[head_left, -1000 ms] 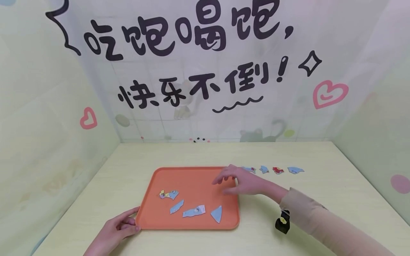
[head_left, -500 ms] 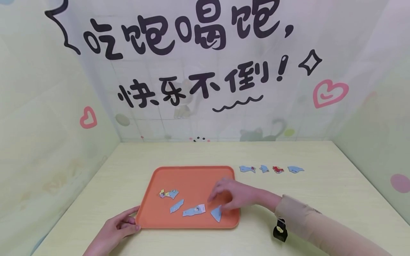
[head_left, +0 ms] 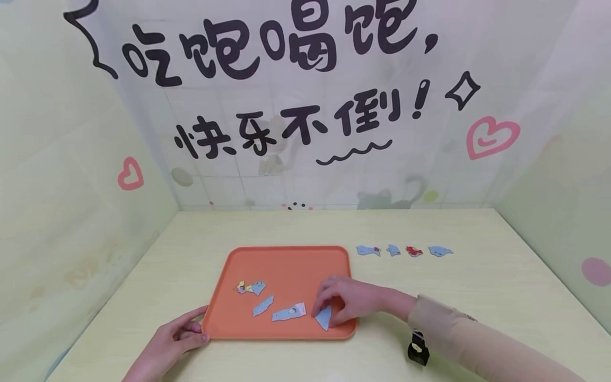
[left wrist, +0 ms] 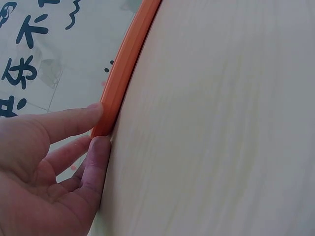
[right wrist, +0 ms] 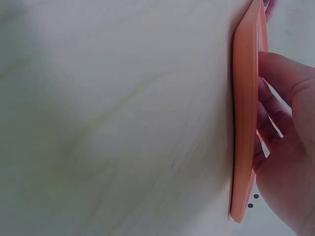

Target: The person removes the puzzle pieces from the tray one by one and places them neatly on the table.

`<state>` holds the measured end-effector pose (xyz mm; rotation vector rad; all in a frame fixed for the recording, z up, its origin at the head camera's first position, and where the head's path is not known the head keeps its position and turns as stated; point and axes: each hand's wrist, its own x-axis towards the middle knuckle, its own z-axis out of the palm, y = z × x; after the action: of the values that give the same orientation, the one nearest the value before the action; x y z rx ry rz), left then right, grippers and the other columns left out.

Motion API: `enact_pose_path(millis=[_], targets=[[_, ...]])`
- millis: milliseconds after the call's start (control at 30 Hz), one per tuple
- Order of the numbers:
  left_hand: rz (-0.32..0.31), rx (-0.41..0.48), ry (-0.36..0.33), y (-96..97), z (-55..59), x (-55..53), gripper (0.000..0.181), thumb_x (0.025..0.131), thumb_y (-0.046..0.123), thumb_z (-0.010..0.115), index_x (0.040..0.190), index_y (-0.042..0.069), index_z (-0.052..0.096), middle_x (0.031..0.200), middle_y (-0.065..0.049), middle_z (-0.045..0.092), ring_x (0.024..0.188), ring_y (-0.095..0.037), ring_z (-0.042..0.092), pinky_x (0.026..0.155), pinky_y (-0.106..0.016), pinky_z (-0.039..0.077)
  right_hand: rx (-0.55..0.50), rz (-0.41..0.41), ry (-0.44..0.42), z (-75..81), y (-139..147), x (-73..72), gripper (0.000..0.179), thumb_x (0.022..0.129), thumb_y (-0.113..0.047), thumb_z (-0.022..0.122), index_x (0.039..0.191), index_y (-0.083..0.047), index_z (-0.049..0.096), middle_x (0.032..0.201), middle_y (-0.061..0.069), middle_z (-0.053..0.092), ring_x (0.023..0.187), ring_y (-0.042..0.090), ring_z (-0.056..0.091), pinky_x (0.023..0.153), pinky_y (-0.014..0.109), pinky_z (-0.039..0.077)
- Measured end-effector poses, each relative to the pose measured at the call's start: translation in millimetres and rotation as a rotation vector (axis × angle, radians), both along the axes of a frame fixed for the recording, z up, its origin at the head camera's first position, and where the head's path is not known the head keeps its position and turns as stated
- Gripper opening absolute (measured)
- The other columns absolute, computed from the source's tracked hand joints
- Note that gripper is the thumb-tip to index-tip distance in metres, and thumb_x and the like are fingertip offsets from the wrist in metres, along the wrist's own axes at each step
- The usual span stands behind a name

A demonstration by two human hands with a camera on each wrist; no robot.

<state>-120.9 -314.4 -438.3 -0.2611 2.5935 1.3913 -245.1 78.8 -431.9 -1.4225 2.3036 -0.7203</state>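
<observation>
Down the right hand (head_left: 347,298) has come, fingers curled about the blue triangle (head_left: 324,318); left hand (head_left: 171,338) grips the orange tray (head_left: 291,268), likely steadying it.

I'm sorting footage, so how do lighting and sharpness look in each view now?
Head: bright, soft light, tray and lettering legible; left wrist: dimmer, left hand fairly clear; right wrist: also dim, tabletop darker toward picture left, a narrow shadow beside the tray, right hand slightly soft.
</observation>
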Motion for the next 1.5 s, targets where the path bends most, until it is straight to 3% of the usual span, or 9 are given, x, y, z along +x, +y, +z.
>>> enact_pose_path(millis=[267,567,700,867,1100,1267,1500], targets=[[0.011,-0.037,-0.002,0.1,-0.6,1.1,0.066,0.088,0.016,0.074,0.146,0.003,0.046,0.1,-0.005,0.064,0.077,-0.004,0.056,0.07,-0.019,0.048,-0.01,0.018,0.016,-0.8,-1,0.2,0.028,0.083,-0.021,0.078,0.109,-0.028,0.072,0.103,-0.014,0.062,0.099,-0.001,0.047,0.089,0.018,0.037],[0.037,-0.06,-0.026,2.3,0.9,0.1,0.066,0.088,0.017,0.074,0.147,0.005,0.047,0.1,-0.003,0.064,0.077,-0.005,0.056,0.07,-0.019,0.048,-0.038,-0.04,-0.034,3.2,3,1.2,0.026,0.083,-0.026,0.079,0.107,-0.028,0.072,0.103,-0.016,0.062,0.099,0.002,0.05,0.089,0.02,0.04],[0.042,-0.076,-0.033,2.4,1.5,-0.6,0.066,0.088,0.019,0.075,0.147,0.006,0.047,0.1,-0.003,0.064,0.077,-0.005,0.055,0.069,-0.019,0.047,-0.085,-0.062,-0.053,6.6,7,-2.4,0.025,0.083,-0.024,0.079,0.107,-0.027,0.072,0.101,-0.015,0.064,0.097,0.005,0.055,0.086,0.02,0.045],[0.049,-0.1,-0.042,1.6,1.0,-1.9,0.068,0.088,0.022,0.075,0.147,0.006,0.046,0.101,-0.002,0.064,0.078,-0.006,0.054,0.069,-0.019,0.046,-0.175,-0.08,-0.008,11.4,16,-9.0,0.025,0.083,-0.022,0.079,0.107,-0.021,0.072,0.101,-0.011,0.067,0.094,0.008,0.06,0.085,0.022,0.05],[0.045,-0.09,-0.046,1.3,1.3,-2.2,0.069,0.088,0.022,0.075,0.148,0.006,0.046,0.101,-0.002,0.063,0.078,-0.005,0.054,0.069,-0.019,0.047,-0.24,-0.165,0.083,20.1,35,-19.1,0.031,0.084,-0.026,0.08,0.113,-0.017,0.073,0.105,-0.01,0.069,0.09,0.013,0.059,0.083,0.034,0.05],[0.035,-0.082,-0.036,1.7,2.8,-2.7,0.068,0.088,0.021,0.075,0.148,0.006,0.046,0.101,-0.002,0.064,0.078,-0.004,0.055,0.07,-0.019,0.047,-0.299,-0.228,0.109,26.2,51,-26.8,0.031,0.083,-0.023,0.081,0.112,-0.017,0.072,0.105,-0.008,0.07,0.095,0.018,0.058,0.083,0.032,0.05],[0.025,-0.082,-0.034,1.8,3.6,-2.9,0.068,0.088,0.022,0.075,0.148,0.006,0.046,0.102,-0.002,0.064,0.077,-0.004,0.055,0.07,-0.019,0.047,-0.329,-0.366,0.149,23.5,70,-32.8,0.033,0.08,-0.026,0.083,0.111,-0.017,0.074,0.103,-0.009,0.069,0.093,0.011,0.056,0.08,0.031,0.049]])
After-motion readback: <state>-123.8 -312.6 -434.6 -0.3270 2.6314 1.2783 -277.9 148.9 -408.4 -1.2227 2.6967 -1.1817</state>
